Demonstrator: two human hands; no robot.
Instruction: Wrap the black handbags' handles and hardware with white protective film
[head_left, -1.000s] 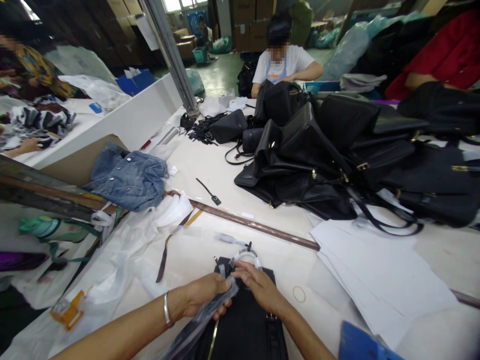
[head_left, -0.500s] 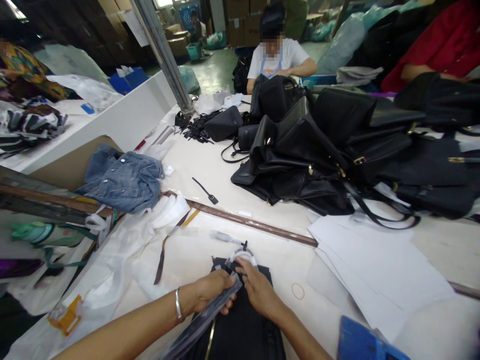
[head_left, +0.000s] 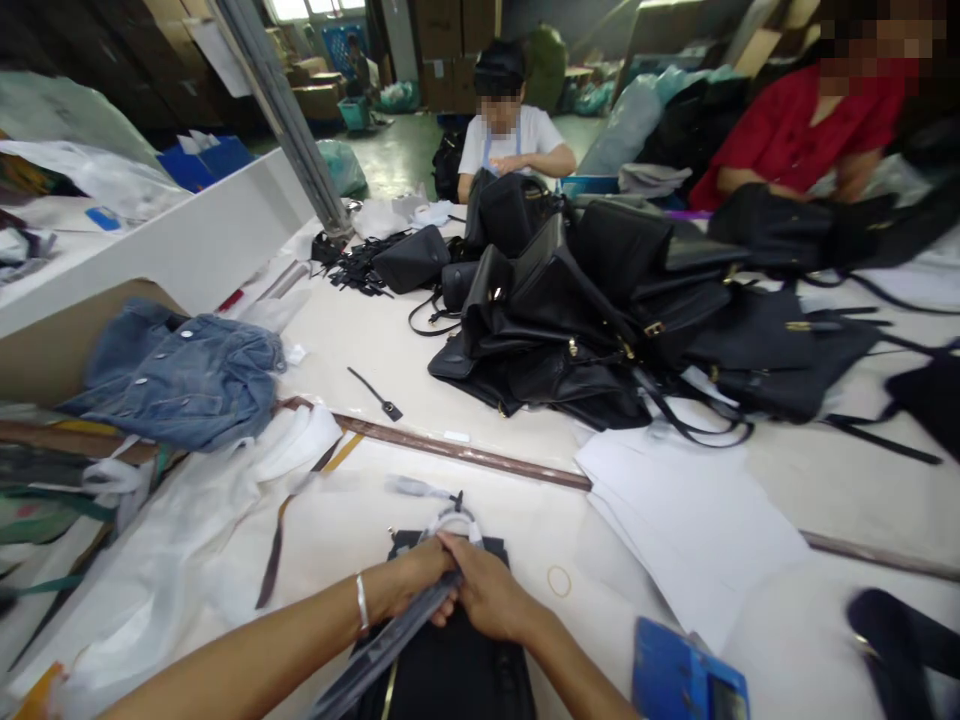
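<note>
A black bag lies flat on the white table right in front of me, its small wrapped handle at the far end. My left hand is closed around a long strap in clear plastic wrap that runs back toward me. My right hand is closed over the same strap just below the handle, touching the left hand.
A heap of black bags fills the table's middle and right. White paper sheets lie right of my hands, a blue object near the front edge. A denim jacket lies left. Two people sit at the far side.
My head has turned right, so everything shifts left in view. My right hand has moved from the handle onto the wrapped strap, close against the left hand.
</note>
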